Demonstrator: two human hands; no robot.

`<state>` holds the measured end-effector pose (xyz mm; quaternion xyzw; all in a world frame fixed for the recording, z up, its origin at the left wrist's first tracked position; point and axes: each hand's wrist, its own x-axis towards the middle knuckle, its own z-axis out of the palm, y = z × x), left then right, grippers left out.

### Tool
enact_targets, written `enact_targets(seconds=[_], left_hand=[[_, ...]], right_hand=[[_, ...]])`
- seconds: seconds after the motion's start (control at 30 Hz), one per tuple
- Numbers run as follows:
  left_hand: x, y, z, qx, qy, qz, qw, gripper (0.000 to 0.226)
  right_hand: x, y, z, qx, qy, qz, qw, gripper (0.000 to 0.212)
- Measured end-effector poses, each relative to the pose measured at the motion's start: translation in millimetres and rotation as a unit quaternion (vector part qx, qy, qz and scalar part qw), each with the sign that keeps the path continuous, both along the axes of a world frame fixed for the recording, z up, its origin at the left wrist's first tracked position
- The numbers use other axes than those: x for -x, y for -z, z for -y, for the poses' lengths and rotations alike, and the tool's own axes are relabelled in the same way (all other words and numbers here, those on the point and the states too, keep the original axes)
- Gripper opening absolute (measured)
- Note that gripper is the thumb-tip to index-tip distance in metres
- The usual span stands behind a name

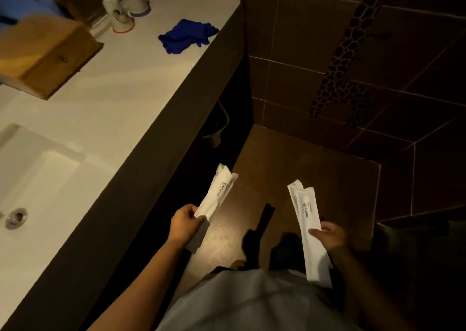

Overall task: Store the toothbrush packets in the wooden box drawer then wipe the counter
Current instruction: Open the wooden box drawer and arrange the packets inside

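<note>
Both my hands hold white paper toothbrush packets, low in the frame over the dark floor.

My left hand [185,223] pinches 1 bundle of white packets [216,194] at lower centre; my right hand [327,237] grips 2 stacked white packets [306,212] at lower right. The wooden box with a knobbed drawer [48,53] sits upper left on the white counter [113,96], its drawer closed, a crumpled blue cloth [187,36] nearby.

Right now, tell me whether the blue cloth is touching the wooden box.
Apart. The head view shows the blue cloth near the counter's front edge, with bare white counter separating it from the wooden box.
</note>
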<state>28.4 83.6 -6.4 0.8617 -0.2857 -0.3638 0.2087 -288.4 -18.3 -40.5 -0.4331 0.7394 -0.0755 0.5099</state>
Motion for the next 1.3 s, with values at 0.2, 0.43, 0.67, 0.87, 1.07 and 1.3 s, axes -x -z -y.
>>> enact_targets(seconds=[0.2,0.43,0.67,0.87,1.07,1.3], left_hand=[[20.0,10.3,64.4,-0.011,-0.100,0.001,0.995,0.013],[56.8,19.7,93.7,-0.037,-0.262,-0.011,0.964,0.013],[60.8,26.1,101.3,-0.052,-0.338,-0.011,0.940,0.022],[20.3,27.9,135.0,-0.040,-0.335,-0.030,0.941,0.021],[-30.6,13.1,193.7,-0.024,-0.229,-0.032,0.973,0.010],[-77.5,-37.4,277.0,0.083,-0.226,-0.042,0.970,0.009]], right_hand=[[-4.9,5.0,126.7,-0.003,-0.094,0.034,0.995,0.016],[-45.1,-14.0,258.4,-0.004,-0.239,0.039,0.970,0.023],[-113.4,-26.6,316.0,0.002,-0.295,0.073,0.953,0.012],[-149.5,-17.9,332.6,0.008,-0.308,0.059,0.950,0.022],[-171.4,-19.2,343.5,0.007,-0.275,0.048,0.960,0.021],[-210.1,-52.0,355.8,0.038,-0.220,0.123,0.967,0.012]])
